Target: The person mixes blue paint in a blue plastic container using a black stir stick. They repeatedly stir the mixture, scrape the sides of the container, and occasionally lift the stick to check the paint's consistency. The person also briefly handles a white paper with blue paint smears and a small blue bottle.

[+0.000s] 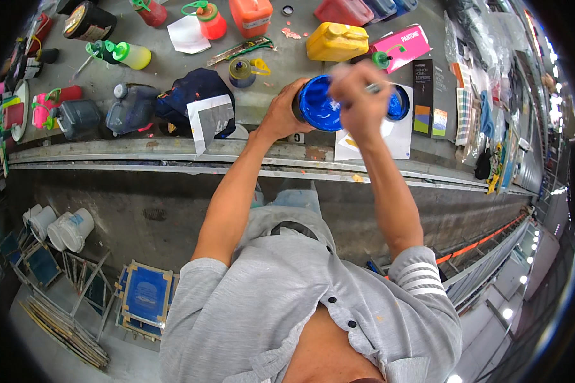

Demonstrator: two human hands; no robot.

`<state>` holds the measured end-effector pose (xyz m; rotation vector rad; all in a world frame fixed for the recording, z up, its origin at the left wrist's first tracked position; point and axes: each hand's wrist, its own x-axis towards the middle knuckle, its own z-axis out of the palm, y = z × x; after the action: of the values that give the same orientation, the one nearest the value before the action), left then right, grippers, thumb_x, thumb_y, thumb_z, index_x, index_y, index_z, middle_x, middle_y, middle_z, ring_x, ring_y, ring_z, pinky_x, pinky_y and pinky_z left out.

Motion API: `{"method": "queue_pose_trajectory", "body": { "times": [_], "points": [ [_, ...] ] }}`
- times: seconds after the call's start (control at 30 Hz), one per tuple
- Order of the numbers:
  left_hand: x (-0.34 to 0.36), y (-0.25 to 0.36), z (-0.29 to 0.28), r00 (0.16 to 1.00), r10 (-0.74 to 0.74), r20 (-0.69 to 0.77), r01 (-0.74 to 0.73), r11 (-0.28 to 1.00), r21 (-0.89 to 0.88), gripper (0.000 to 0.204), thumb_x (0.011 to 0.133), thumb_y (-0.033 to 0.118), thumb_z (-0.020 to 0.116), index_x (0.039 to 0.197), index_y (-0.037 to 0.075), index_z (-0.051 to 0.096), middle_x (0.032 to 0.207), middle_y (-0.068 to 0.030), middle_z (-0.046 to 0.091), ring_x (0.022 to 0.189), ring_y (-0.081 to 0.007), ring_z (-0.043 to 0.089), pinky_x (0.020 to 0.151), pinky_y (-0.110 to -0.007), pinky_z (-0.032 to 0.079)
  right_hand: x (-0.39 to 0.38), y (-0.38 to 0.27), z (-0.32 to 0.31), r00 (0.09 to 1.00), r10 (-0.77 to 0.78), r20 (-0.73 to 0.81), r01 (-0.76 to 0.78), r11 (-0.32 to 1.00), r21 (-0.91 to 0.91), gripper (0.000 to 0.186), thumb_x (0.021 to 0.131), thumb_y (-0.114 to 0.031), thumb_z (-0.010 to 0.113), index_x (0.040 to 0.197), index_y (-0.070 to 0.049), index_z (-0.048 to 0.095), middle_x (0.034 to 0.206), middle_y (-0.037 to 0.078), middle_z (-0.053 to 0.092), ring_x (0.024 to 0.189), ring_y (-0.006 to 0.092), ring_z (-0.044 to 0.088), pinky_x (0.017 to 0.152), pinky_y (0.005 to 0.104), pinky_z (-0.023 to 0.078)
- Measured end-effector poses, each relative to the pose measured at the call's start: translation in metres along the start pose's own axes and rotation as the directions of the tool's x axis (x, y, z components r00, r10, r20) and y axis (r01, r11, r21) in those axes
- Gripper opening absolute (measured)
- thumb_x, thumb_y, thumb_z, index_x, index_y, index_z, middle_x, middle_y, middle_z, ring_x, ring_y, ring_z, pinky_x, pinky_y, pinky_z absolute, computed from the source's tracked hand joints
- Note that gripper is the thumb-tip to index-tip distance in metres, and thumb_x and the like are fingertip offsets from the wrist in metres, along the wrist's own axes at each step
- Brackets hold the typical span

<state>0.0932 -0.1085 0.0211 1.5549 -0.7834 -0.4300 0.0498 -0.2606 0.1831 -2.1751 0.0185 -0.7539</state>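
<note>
My left hand (281, 110) is wrapped around the left side of an open tub of glossy blue ink (319, 105), near the table's front edge. Over the tub's right rim, my right hand (362, 102) is closed and smeared by motion. Whatever its fingers grip is hidden; only a small dark, shiny spot shows at the knuckles. A round lid or second tub smeared with the same blue (398, 103) sits just right of that hand, on a white sheet of paper (399, 140).
Behind the tub are a yellow jug (337, 42) and a pink box (406, 48). A dark bottle with a yellow cap (243, 71), a dark cloth bundle (188, 96) and a grey jug (131, 110) stand to the left. Colour cards (421, 96) lie right. Framed screens (147, 290) are below left.
</note>
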Motion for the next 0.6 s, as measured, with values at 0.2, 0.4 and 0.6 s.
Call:
{"method": "queue_pose_trajectory", "body": {
  "times": [0.2,0.4,0.6],
  "points": [
    [0.001,-0.002,0.003,0.999,0.041,-0.006,-0.041,0.999,0.008,0.101,0.051,0.012,0.095,0.14,0.009,0.048,0.134,-0.0139,0.06,0.126,-0.0334,0.056,0.107,-0.041,0.046,0.044,-0.013,-0.041,0.903,0.403,0.151,-0.347,0.475,0.809,0.026,0.088,-0.005,0.067,0.065,-0.004,0.058,0.053,-0.001,0.04,0.047,0.0106,0.05,0.044,0.0257,0.035],
    [0.002,0.003,-0.002,0.999,-0.012,0.048,0.013,1.0,-0.009,0.101,0.051,0.012,0.095,0.14,0.01,0.048,0.135,-0.0139,0.059,0.127,-0.0331,0.055,0.107,-0.041,0.046,-0.004,0.003,-0.023,0.925,0.069,0.375,-0.196,0.929,0.313,0.01,0.08,-0.005,0.072,0.079,0.0,0.063,0.067,0.008,0.059,0.058,0.0171,0.058,0.05,0.0293,0.042],
    [-0.001,-0.001,0.003,0.999,0.016,0.035,-0.016,1.0,-0.001,0.101,0.052,0.011,0.094,0.141,0.01,0.047,0.136,-0.0147,0.058,0.128,-0.0333,0.054,0.108,-0.042,0.045,0.016,-0.007,-0.012,0.952,0.306,-0.03,-0.256,0.844,0.472,0.027,0.087,-0.004,0.068,0.064,-0.005,0.053,0.055,0.002,0.045,0.048,0.0115,0.047,0.047,0.0275,0.035]
  ]
}}
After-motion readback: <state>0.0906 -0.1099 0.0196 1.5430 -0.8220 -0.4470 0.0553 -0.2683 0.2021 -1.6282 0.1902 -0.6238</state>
